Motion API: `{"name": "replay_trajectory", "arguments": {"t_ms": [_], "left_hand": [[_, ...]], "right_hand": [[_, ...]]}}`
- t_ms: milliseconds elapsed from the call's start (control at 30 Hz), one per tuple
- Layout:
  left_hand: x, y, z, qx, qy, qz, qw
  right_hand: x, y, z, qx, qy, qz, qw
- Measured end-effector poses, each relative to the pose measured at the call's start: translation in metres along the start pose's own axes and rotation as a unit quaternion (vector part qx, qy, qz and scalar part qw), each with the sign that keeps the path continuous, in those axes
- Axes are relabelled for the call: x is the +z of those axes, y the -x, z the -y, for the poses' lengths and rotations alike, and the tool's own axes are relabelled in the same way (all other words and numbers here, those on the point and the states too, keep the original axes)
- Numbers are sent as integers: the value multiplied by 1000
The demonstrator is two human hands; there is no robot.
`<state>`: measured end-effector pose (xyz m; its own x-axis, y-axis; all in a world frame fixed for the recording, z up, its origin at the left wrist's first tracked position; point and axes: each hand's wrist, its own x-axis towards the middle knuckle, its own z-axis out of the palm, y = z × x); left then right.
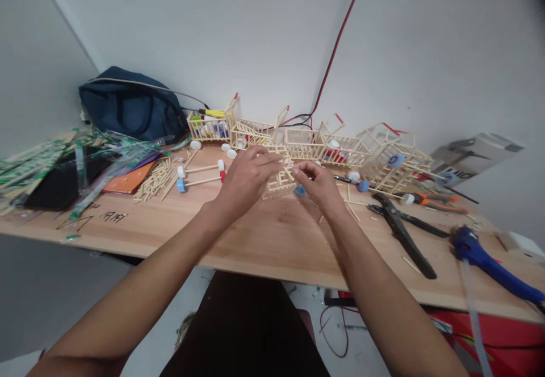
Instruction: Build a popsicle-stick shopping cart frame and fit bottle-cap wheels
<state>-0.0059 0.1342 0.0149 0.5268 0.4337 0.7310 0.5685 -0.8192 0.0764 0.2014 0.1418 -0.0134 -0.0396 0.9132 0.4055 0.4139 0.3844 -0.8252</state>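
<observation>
A small basket-like frame of thin wooden sticks (277, 185) is at the middle of the table, between my two hands. From its left side my left hand (252, 174) grips it, with fingers reaching over the top; the thumb is hidden. My right hand (317, 184) is at the frame's right edge, thumb and fingertips pinched together. What those fingertips hold, if anything, is too small to make out. Just under the right fingers lies a blue bottle cap (300, 190). Left of my left hand are stick axles with a white cap (221, 165) and a blue cap (181, 185).
Stick carts (302, 144) line the wall. Loose sticks (155, 181), wrappers (93, 167) and a dark blue bag (131, 104) are on the left. On the right lie black-handled cutters (402, 235), orange-handled pliers (440, 200) and a blue glue gun (494, 263).
</observation>
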Motion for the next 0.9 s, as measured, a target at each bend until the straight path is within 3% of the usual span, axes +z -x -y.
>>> {"name": "replay_trajectory", "arguments": {"t_ms": [300,433,567,900], "left_hand": [[4,3,3,19,6,11,1000],[3,3,3,-4,12,-14,1000],[5,4,4,-35,14,0,999],[6,0,0,-41,4,4,999]], "right_hand": [[0,0,0,7,3,0,1000],[-1,0,1,9,5,0,1000],[-1,0,0,10,10,-4,1000],[0,0,-2,10,1,-2,1000]]}}
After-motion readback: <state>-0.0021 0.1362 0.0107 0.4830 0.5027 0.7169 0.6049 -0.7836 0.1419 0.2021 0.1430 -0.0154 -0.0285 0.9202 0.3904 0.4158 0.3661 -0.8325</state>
